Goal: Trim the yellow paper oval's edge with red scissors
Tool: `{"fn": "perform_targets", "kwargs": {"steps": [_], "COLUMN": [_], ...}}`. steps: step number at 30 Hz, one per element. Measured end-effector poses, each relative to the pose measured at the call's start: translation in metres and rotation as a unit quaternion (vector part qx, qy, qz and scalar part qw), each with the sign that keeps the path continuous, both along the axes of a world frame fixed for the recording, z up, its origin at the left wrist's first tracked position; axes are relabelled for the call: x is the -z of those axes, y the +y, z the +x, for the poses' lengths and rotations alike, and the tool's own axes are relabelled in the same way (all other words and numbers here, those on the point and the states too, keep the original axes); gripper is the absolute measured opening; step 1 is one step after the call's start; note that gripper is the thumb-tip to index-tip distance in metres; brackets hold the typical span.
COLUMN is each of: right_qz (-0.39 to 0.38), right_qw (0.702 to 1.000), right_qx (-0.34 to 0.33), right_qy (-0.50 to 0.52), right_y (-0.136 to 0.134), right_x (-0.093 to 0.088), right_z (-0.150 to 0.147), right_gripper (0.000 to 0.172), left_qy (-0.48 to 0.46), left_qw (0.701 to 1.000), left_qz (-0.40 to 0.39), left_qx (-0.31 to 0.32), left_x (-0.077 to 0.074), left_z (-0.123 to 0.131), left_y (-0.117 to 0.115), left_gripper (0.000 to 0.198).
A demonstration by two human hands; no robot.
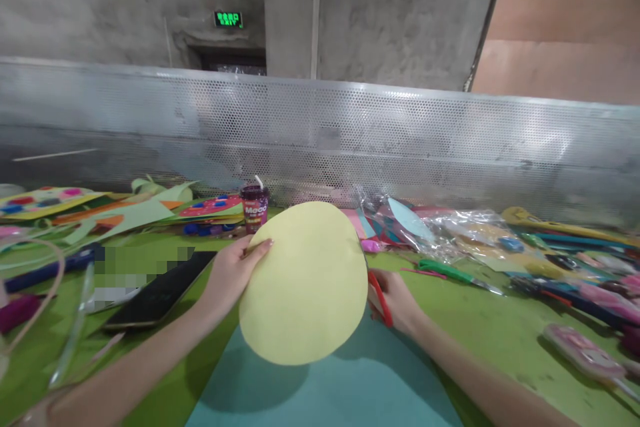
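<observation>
Between my hands a rounded sheet of pale yellow paper [305, 283] is held up, tilted toward me. My left hand [240, 267] pinches its left edge, thumb on the near face. At its right edge my right hand [393, 297] grips a pair of scissors with red handles [383, 300]. The blades are mostly hidden behind the yellow paper, so I cannot tell whether they touch it. Under both lies a large sheet of teal paper [325, 393] on the green tabletop [480, 340].
A purple drink cup with a straw [255, 207] stands behind the paper. To the left lie a black phone [163, 293] and paper scraps [123, 217]. On the right are a green-handled cutter [450, 271], plastic-wrapped pieces [465, 233] and a pink device [583, 350]. A perforated metal panel [320, 127] runs behind.
</observation>
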State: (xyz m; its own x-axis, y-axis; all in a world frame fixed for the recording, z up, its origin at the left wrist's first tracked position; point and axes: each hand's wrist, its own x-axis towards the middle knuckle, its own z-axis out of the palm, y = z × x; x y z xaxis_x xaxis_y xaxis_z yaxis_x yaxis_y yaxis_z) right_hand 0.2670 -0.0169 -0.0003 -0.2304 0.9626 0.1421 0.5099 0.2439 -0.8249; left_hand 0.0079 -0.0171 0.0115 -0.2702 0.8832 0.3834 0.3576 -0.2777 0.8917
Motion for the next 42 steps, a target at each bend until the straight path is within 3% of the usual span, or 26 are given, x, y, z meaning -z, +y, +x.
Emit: {"fn": "perform_targets", "kwargs": {"steps": [26,42], "right_qz": [0.017,0.009], "right_qw": [1.000,1.000], "right_qx": [-0.001,-0.004], "right_qy": [0.003,-0.018], "right_y": [0.0012,0.0005], "right_x": [0.0031,-0.0005], "right_z": [-0.0004,0.0007], "right_gripper": [0.017,0.015], "left_qy": [0.102,0.101], "left_qw": [0.994,0.995], "left_qz": [0.029,0.003], "left_qx": [-0.019,-0.002], "left_x": [-0.0001,-0.0028], "left_z": [-0.0049,-0.0072], "left_y": [0.0032,0.0029], "left_gripper": [0.040,0.038]}}
